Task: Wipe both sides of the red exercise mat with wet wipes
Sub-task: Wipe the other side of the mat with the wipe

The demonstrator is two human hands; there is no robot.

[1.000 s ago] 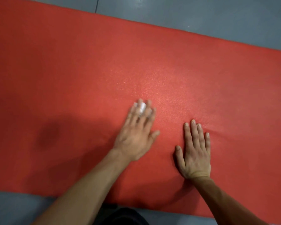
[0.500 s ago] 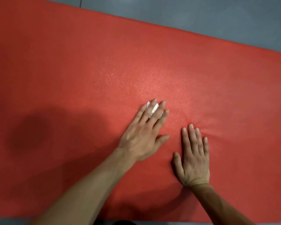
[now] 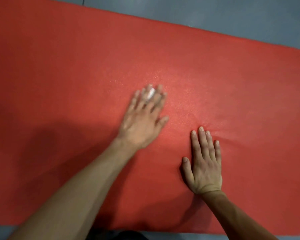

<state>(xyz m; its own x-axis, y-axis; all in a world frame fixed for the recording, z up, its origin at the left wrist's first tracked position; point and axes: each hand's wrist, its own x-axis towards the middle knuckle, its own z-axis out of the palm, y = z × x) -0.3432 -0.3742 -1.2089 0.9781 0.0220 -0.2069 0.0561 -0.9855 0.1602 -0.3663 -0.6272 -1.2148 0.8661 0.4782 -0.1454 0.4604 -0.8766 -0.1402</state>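
Note:
The red exercise mat (image 3: 73, 70) lies flat on the floor and fills most of the view. My left hand (image 3: 142, 122) is stretched out over its middle, blurred, with straight fingers pressing a white wet wipe (image 3: 150, 95) onto the mat. Only a strip of the wipe shows between the fingers. My right hand (image 3: 204, 167) lies flat on the mat nearer to me, fingers straight and together, and small creases spread from its fingertips.
Grey floor (image 3: 223, 14) borders the mat's far edge and shows again along the near edge at the bottom. The mat's right end sits at the right side of the view. A dark shadow covers the mat's lower left.
My left hand slid the wipe to the right, then back left and farther from me. My right hand stayed flat in the same spot on the mat.

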